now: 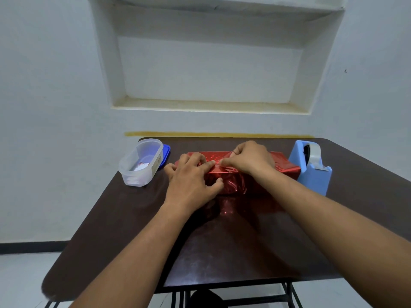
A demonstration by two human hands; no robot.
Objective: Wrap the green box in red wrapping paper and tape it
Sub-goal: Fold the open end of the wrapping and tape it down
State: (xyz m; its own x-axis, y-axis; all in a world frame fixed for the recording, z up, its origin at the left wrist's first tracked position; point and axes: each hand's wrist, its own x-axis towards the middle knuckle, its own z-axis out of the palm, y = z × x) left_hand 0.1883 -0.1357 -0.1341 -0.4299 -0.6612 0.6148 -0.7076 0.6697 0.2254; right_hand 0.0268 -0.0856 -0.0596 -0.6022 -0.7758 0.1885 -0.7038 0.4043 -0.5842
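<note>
Left hand fingers spread flat, pressing glossy red wrapping paper over box. Right hand pinches clear tape strip on seam. Parcel mid-table, dark, smooth; blue tape dispenser touching right; translucent oval tub left.

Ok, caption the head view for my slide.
Both hands press tape onto the red-wrapped box beside a blue tape dispenser.

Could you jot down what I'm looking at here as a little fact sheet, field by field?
Package: red wrapping paper covers the box; no green shows
Left hand: presses on the paper
Right hand: pinches a clear tape strip at the seam
Tape dispenser: blue, right of package
Plastic container: open, left
Table: dark brown
</note>
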